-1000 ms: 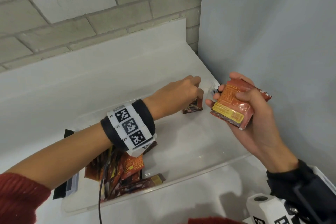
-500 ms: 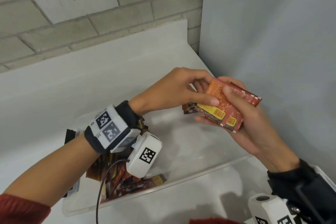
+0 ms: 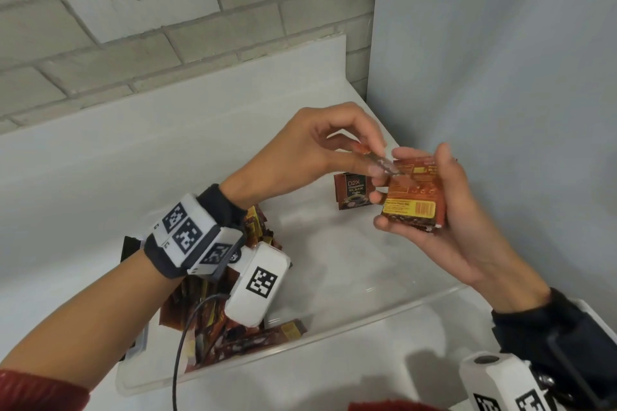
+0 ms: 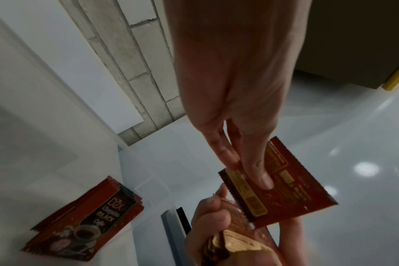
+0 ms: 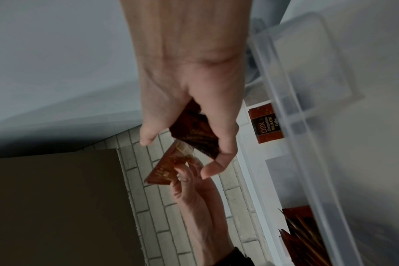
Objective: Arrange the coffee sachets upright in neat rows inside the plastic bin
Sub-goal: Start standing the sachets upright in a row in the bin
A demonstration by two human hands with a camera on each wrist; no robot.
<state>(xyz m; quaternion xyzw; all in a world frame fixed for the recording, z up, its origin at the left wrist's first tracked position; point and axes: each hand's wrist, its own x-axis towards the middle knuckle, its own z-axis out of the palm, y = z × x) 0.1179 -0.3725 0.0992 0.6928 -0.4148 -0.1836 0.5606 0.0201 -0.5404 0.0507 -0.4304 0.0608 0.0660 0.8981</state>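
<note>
My right hand (image 3: 434,207) grips a small stack of red-brown coffee sachets (image 3: 415,207) above the far right corner of the clear plastic bin (image 3: 367,314). My left hand (image 3: 364,157) pinches a single sachet (image 4: 285,183) by its edge between thumb and fingers, just off the top of that stack. A few sachets (image 3: 353,193) stand upright against the bin's far wall. A loose heap of sachets (image 3: 233,334) lies at the bin's left end, partly hidden by my left wrist. In the right wrist view the single sachet (image 5: 169,169) shows beyond the stack (image 5: 194,133).
The bin sits on a white counter (image 3: 150,160) in a corner. A brick wall (image 3: 150,27) runs behind and a grey panel (image 3: 500,77) stands close on the right. The bin's middle floor shows bare plastic.
My left hand left the upright sachets at the far wall, came across to the stack in my right hand and took hold of one sachet from it. The right hand stayed roughly in place.
</note>
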